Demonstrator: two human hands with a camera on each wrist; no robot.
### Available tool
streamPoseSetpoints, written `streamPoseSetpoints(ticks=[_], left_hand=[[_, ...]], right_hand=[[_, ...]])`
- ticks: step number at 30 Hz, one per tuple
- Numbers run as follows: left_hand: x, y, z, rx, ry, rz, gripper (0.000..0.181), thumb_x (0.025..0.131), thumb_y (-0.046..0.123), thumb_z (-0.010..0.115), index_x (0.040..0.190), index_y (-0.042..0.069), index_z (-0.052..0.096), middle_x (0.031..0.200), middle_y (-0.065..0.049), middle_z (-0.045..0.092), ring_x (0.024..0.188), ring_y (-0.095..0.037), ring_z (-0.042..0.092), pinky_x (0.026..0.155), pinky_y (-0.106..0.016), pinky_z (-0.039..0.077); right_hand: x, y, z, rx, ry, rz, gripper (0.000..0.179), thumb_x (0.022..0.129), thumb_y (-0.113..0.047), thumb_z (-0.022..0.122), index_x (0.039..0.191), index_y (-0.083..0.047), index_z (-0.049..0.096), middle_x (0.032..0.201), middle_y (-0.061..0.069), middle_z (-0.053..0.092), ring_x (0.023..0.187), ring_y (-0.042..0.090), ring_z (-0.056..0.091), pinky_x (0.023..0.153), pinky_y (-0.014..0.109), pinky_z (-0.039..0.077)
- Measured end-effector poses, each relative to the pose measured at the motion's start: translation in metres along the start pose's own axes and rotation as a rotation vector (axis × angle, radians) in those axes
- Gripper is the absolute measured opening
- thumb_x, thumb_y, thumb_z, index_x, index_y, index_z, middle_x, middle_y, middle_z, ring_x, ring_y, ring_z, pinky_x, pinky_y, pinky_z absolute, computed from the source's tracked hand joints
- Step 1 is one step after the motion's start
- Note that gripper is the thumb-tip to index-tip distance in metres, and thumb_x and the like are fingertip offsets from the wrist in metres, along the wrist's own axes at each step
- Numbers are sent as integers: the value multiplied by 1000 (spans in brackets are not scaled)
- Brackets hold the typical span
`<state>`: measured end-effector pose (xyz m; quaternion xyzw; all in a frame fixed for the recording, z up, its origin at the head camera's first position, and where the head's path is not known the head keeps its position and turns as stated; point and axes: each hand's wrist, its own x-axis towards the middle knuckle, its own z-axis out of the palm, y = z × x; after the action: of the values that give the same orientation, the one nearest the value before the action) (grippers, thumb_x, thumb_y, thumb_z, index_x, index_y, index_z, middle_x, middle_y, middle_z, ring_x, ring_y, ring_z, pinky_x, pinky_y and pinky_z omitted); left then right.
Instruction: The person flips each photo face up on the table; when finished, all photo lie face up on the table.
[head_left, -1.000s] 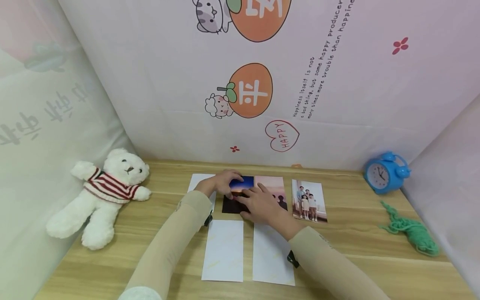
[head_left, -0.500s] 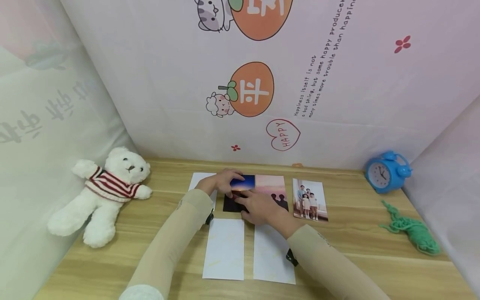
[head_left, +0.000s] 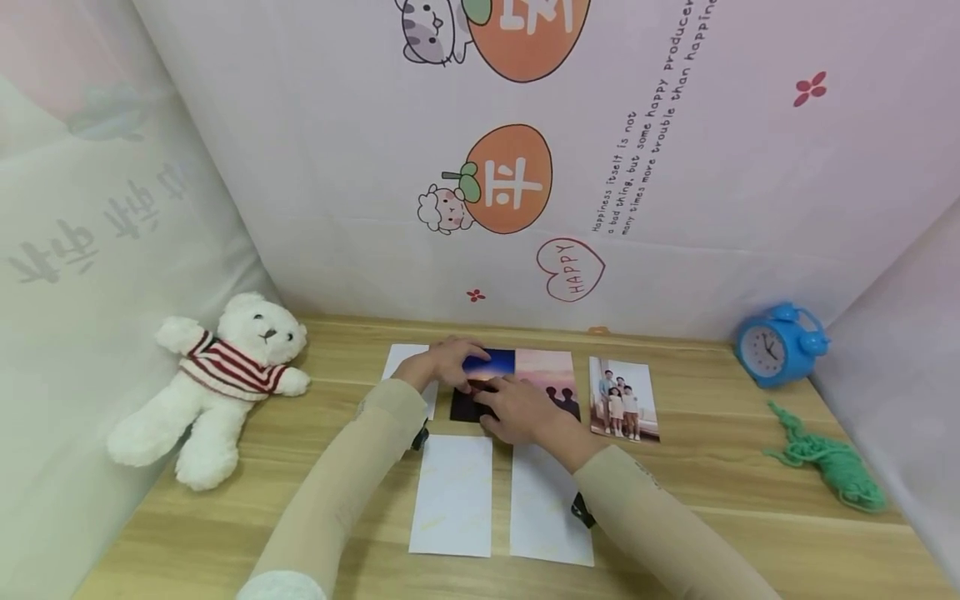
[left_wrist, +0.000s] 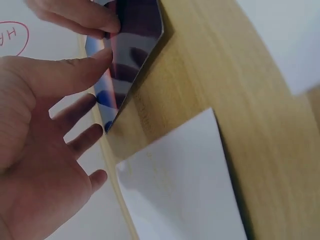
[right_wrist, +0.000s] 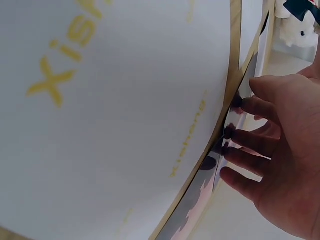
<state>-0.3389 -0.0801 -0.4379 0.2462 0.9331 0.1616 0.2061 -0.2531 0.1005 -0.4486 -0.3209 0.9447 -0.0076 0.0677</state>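
A photo print of a dark blue sunset sky (head_left: 495, 363) lies on the table beneath both hands. My left hand (head_left: 444, 364) rests its fingertips at the left part of this print, with thumb and fingers spread. From the right, my right hand (head_left: 520, 409) lays its fingertips on the lower middle of the same print. In the right wrist view, the fingers (right_wrist: 255, 142) are gently bent against its glossy surface. Edge to edge with it on the right lies a pink-sky photo with dark silhouettes (head_left: 551, 371), partly covered by my right hand.
A family photo (head_left: 632, 404) lies farther right. Face-down white prints lie at the left (head_left: 405, 357) and in front (head_left: 452, 500), another (head_left: 551, 517) under the right forearm. A teddy bear (head_left: 232, 367), blue alarm clock (head_left: 776, 346) and green yarn (head_left: 832, 467) stand around the sides.
My right hand's forefinger, stretched toward the pink photo a second ago, has drawn in beside the other fingers on the sunset print. The left hand stays in place; the head view shifts slightly.
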Motion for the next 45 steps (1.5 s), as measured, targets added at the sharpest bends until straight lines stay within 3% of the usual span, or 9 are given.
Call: streamPoseSetpoints(ticks=[10,18,25,32,45], left_hand=[[-22,-31,-15,-114,65,-10,71,87,6,76,153,15,51,166,-10,43,156,-37,35,127,-60,30],[-39,-67,-17,-213,124,-91,75,84,4,73,155,12,48,165,-15,42,156,-40,35,128,-61,28],[-47,-89,-19,-240,193,-51,79,76,-2,71,152,0,48,160,-24,46,152,-45,39,127,-60,29],[-46,-96,-16,-216,227,-45,80,71,-4,71,149,-1,51,158,-25,49,150,-46,41,126,-60,32],[-47,-98,-14,-129,249,-149,77,72,2,78,146,11,58,149,-25,52,135,-45,50,113,-68,39]], right_hand=[[6,-10,-3,-10,65,-14,45,105,-37,58,146,-18,60,151,12,59,141,34,55,119,55,44],[22,-36,-9,-73,112,-95,42,104,-35,61,142,-18,62,151,11,60,143,33,55,120,53,44],[35,-58,-11,-121,95,-120,42,103,-37,62,141,-20,63,149,7,62,141,29,57,120,48,45],[45,-65,-1,-155,49,-91,40,104,-42,60,138,-23,63,147,4,63,138,24,58,121,45,45],[54,-74,1,-175,22,-74,36,105,-42,58,136,-24,65,142,2,66,131,23,61,114,42,51]])
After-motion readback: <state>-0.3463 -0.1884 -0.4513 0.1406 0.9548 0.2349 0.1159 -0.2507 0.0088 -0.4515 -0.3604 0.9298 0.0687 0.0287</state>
